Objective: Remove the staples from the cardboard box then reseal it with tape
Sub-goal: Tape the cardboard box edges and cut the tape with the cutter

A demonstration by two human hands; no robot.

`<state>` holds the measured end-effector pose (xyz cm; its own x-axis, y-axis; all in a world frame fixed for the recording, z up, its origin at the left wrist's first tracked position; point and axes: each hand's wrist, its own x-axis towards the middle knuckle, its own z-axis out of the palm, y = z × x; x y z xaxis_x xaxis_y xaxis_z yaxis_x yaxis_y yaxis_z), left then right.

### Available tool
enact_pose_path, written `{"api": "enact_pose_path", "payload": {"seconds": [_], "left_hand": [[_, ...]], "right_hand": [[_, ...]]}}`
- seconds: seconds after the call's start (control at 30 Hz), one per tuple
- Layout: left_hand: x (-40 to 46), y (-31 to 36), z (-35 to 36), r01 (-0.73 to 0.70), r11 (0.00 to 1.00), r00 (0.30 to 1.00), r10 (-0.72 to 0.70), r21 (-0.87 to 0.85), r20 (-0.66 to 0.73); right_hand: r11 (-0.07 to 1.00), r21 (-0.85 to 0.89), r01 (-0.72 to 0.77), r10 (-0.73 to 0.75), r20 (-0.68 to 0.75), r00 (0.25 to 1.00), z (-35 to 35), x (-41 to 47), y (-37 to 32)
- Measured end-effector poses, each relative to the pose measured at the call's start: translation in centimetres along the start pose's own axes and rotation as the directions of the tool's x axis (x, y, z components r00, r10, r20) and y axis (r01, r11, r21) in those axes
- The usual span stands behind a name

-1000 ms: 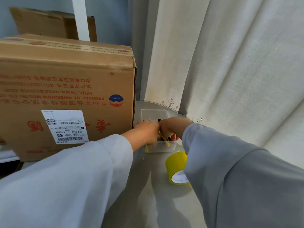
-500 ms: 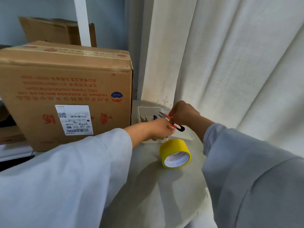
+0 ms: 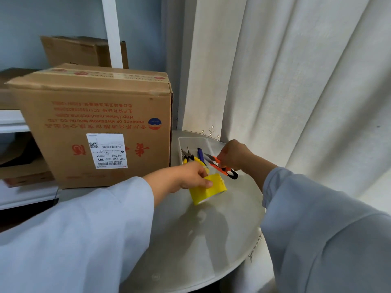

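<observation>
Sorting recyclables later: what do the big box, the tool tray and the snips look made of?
Big box: matte brown corrugated cardboard, creased edges. Tool tray: translucent, slightly glossy plastic, seemingly. Snips, held by the right hand: grey metal-looking blades, orange and black handles, probably plastic.

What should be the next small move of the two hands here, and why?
Probably lift the yellow tape roll and orange snips toward the cardboard box. The left hand grips the roll, the right hand holds the snips above the clear tray, so both tools seem ready.
</observation>
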<state>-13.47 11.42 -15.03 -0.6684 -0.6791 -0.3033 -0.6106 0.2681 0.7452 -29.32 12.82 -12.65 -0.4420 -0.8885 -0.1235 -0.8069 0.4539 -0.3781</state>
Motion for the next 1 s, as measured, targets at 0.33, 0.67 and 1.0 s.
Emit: {"api": "enact_pose_path", "payload": {"seconds": [0.33, 0.67, 1.0], "left_hand": [[-5.9, -2.0, -3.8, -0.015, 0.999, 0.99, 0.009, -0.038, -0.14], [-6.9, -4.1, -2.9, -0.066, 0.998, 0.975, 0.065, 0.001, -0.212], [-7.3, -4.4, -3.6, -0.137, 0.9, 0.923, 0.268, 0.414, -0.277]], "right_hand": [[0.992, 0.105, -0.071, 0.05, 0.194, 0.98, 4.8, -4.2, -1.5], [0.998, -0.025, -0.063, 0.064, 0.011, 0.998, 9.3, -3.8, 0.3], [0.691, 0.703, -0.169, 0.056, 0.181, 0.982, 6.1, -5.3, -2.3]]}}
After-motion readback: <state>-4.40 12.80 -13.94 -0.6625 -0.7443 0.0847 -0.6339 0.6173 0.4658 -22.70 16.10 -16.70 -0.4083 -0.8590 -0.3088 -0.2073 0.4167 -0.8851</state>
